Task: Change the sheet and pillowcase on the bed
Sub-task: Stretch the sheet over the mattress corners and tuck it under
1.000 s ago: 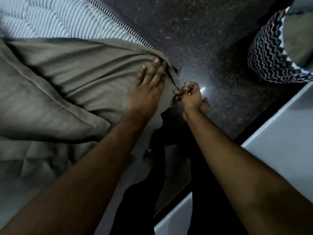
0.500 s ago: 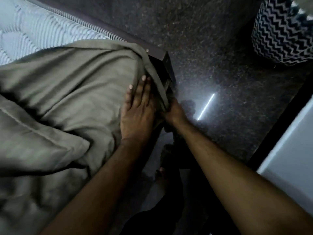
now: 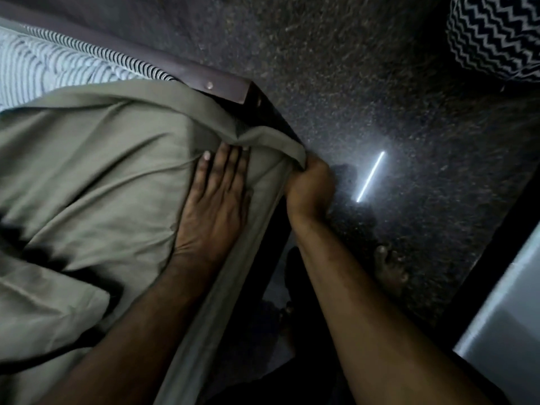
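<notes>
Gripping the sheet [image 3: 96, 159] edge tight with right hand [image 3: 309, 185]; just left of that, left hand [image 3: 216, 206] pressing flat, fingers straight.

Sheet [image 3: 96, 159] – olive-grey cloth, smooth, faint sheen, soft creases. Mattress [image 3: 43, 68] – pale quilted fabric, stitched ribbing, striped piping along edge. Bed frame [image 3: 230, 90] – dark brown wood look, semi-gloss, small round metal fitting on rail. Floor [image 3: 350, 68] – dark speckled stone, polished, mirrors bright light streak. Basket [image 3: 496, 33] – black-white zigzag textile, matt. Cabinet [image 3: 502, 323] – pale, smooth, flat finish.
</notes>
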The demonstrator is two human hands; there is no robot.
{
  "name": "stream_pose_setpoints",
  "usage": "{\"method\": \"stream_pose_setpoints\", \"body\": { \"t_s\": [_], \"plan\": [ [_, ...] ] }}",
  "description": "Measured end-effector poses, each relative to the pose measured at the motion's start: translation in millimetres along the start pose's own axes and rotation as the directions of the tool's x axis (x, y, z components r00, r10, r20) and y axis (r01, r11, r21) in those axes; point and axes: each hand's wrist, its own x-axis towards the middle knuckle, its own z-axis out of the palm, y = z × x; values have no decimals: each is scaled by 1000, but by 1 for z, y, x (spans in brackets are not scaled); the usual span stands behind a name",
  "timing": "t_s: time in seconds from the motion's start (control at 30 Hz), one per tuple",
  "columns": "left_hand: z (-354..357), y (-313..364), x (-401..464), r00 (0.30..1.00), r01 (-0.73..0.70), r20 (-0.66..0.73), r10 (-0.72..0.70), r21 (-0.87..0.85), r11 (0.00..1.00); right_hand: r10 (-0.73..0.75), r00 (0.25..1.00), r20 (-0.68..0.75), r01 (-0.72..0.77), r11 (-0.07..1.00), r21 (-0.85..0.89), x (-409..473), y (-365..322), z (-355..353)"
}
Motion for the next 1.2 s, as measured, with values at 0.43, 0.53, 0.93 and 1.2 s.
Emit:
{"method": "stream_pose_setpoints", "body": {
  "t_s": [0.43, 0.53, 0.93, 1.2],
  "plan": [
    [25, 14, 19, 988, 25, -154, -6, 123, 992, -432, 892, 133, 452, 860, -238, 29, 4, 34],
    [34, 20, 21, 972, 79, -226, -55, 98, 992, -672, 715, 193, 693, 646, -321, 42, 8, 34],
    [53, 42, 20, 904, 218, -402, -148, 135, 967, -844, 502, 189, 864, 479, -155, 88, 44, -36],
    [48, 42, 14, 991, 56, -129, -19, 291, 955, -749, -313, 584, 831, -513, -213, 31, 37, -23]
  ]
}}
